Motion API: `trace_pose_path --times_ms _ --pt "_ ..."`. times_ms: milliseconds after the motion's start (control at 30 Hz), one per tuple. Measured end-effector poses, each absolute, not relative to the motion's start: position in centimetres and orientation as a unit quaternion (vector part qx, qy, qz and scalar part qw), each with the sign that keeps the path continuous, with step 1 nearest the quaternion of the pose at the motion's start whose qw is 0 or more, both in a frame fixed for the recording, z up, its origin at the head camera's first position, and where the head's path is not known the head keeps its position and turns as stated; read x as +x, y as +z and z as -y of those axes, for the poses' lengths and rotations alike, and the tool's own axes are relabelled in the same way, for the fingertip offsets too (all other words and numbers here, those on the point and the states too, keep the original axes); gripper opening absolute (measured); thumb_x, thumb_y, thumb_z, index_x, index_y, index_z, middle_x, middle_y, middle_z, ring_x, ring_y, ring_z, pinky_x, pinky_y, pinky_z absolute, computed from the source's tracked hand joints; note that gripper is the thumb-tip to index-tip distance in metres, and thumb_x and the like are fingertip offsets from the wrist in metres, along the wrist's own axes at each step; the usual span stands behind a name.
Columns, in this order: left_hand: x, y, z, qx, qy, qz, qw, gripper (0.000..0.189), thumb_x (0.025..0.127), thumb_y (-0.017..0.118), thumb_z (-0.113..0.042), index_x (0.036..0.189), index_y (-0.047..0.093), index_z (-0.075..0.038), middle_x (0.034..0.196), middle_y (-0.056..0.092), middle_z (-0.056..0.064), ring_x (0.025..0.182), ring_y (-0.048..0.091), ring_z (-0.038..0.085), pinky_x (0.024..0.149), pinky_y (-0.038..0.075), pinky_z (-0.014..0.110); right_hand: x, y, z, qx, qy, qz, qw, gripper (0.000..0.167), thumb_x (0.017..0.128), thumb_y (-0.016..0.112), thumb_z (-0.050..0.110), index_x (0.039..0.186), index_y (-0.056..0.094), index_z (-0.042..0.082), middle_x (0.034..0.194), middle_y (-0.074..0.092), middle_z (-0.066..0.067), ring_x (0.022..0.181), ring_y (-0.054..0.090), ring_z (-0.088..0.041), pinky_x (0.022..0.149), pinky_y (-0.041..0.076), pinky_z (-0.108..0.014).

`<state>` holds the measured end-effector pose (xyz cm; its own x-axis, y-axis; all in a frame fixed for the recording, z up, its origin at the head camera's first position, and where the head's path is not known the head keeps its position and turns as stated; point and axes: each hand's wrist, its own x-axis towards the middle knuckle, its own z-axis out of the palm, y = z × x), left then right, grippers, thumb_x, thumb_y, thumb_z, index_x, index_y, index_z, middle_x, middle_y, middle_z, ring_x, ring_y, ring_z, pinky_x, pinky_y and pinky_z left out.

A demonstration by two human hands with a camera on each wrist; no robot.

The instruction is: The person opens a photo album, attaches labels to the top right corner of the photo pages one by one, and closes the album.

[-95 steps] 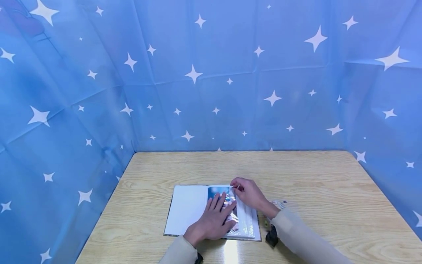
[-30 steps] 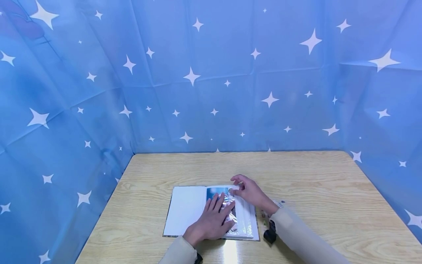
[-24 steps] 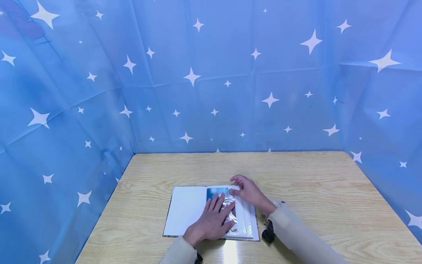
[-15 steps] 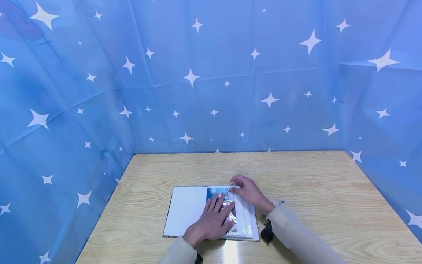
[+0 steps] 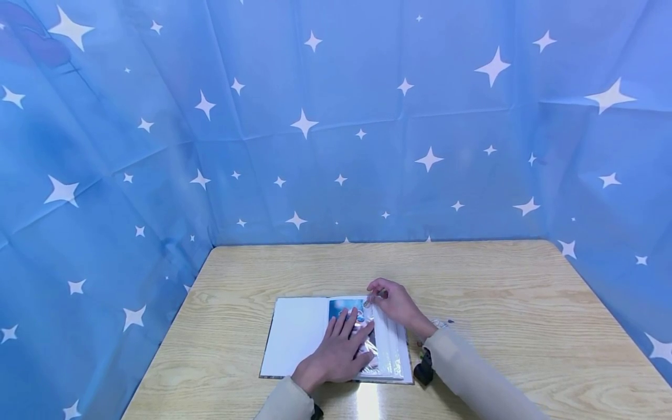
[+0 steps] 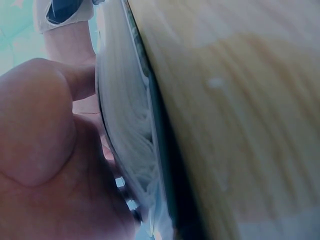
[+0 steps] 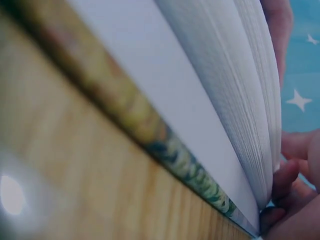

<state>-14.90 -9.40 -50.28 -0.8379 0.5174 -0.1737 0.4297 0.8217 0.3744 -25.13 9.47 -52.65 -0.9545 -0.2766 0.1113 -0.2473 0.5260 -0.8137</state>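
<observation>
An opened photo album lies on the table with a bare white left side. On its right side, a photo with a blue top sits in a shiny plastic sleeve. My left hand rests flat with spread fingers over the photo, hiding much of it. At the far right corner of the photo page, my right hand has its thumb and index finger bent together, pinching the sleeve edge. The right wrist view has the fingers right at the corner of the page stack.
The wooden table extends around the album. A small, mostly hidden printed item lies under the right forearm. Behind the table hangs a blue curtain with white stars. Light glares off the table near the front.
My right thumb has drawn back from the photo towards the index finger at the page corner, and the right forearm has shifted slightly. My left hand has stayed flat in place.
</observation>
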Motion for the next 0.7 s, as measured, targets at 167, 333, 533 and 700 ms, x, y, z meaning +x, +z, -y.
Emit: trace_pose_path --times_ms 167,333,533,700 --pt "-14.9 -50.3 9.4 0.249 0.167 -0.944 0.139 0.06 0.103 0.038 -0.048 0.157 0.029 -0.025 0.166 0.008 0.015 0.152 0.002 0.037 0.121 0.009 0.057 -25.0 -52.6 -9.7 -0.141 -0.463 -0.875 0.01 0.011 0.093 0.066 0.003 0.103 0.069 0.008 0.091 0.068 0.002 0.084 0.061 -0.014 0.076 0.05 -0.031" --pt "-14.8 -50.3 9.3 0.247 0.165 -0.944 0.144 0.059 0.103 0.038 -0.048 0.158 0.028 -0.027 0.166 0.007 0.014 0.153 0.001 0.036 0.122 0.008 0.057 -24.2 -52.3 -10.1 -0.118 -0.463 -0.878 0.019 0.016 0.095 0.066 0.01 0.11 0.068 0.009 0.104 0.067 -0.001 0.088 0.061 -0.015 0.077 0.051 -0.033" --pt "-14.8 -50.3 9.1 0.245 0.166 -0.944 0.143 0.06 0.103 0.038 -0.048 0.158 0.028 -0.026 0.166 0.007 0.015 0.152 0.001 0.036 0.122 0.008 0.057 -23.2 -51.7 -10.6 -0.107 -0.466 -0.878 0.027 0.024 0.094 0.067 0.013 0.118 0.066 0.01 0.109 0.063 -0.005 0.081 0.056 -0.015 0.069 0.048 -0.028" --pt "-14.9 -50.4 9.2 0.245 0.174 -0.943 0.145 0.059 0.103 0.038 -0.047 0.158 0.028 -0.026 0.166 0.006 0.014 0.152 0.0 0.036 0.122 0.007 0.057 -22.4 -51.3 -10.9 -0.104 -0.471 -0.876 0.033 0.028 0.092 0.07 0.012 0.119 0.065 0.01 0.104 0.064 -0.002 0.079 0.055 -0.013 0.068 0.047 -0.026"
